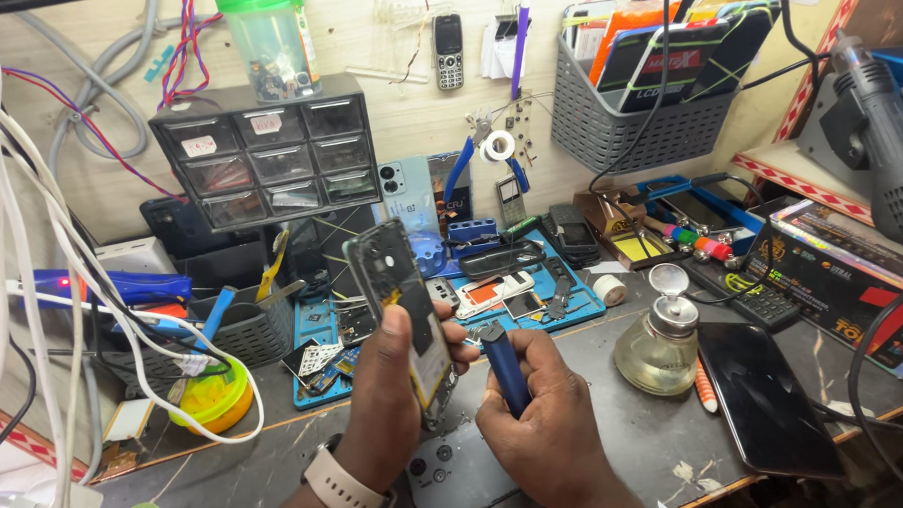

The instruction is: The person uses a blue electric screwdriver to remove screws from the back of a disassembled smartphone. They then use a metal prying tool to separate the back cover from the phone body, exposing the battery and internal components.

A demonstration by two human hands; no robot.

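Left hand (392,382) is closed around an opened phone (402,307), held upright above the tabletop (606,410). Right hand (546,418) fists a blue-handled tool (506,368) (tip hidden). Best kept steady, light pressure at the phone's edge.

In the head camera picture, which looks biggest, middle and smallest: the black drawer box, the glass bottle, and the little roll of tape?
1. Black drawer box: clearly the biggest.
2. Glass bottle: middle.
3. Roll of tape: smallest.
The bottle sits nearer the camera than the drawer box, yet looks smaller, so the order is safe.

Bare forearms; beige wristwatch (344,490)
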